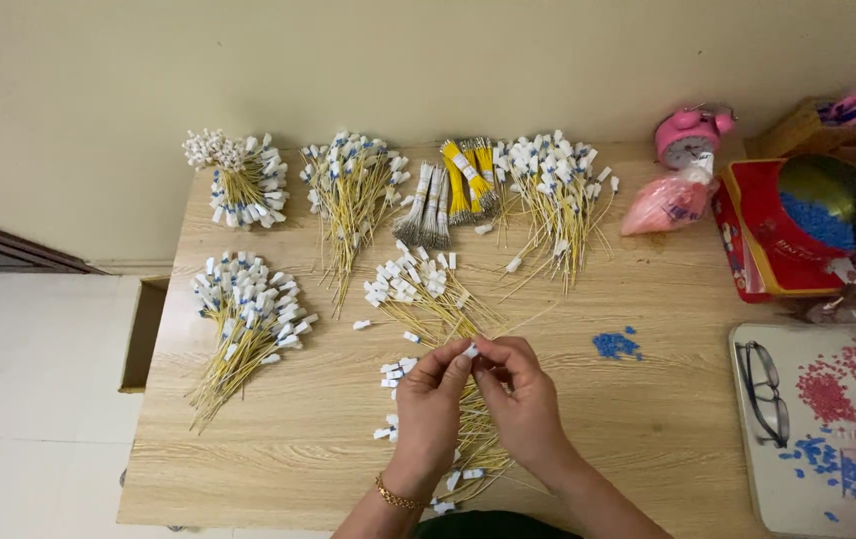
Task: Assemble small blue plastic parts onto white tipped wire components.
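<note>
Here a wooden table (278, 449) is seen from above, spread with bundles of thin yellow wires tipped with white connectors. Near the right edge a white tray (797, 499) is laid, strewn with red and blue beads, and a pair of glasses (765, 391) is set on its left side. Beyond it a red tin (757, 250) is placed, with a dark bowl of blue beads (832, 205) in it; a pink alarm clock (689, 135) and a pink bag (665, 205) are found just to the left. Several wire bundles (248, 329) are fanned out across the far and left parts of the table, and a small heap of blue beads (615, 345) is left at centre right. At the near middle, one yellow wire is pinched by both hands: its white connector (471, 350) is gripped between the fingertips of the left hand (430, 404) and the right hand (523, 399), above a loose pile of finished wires (473, 439).
</note>
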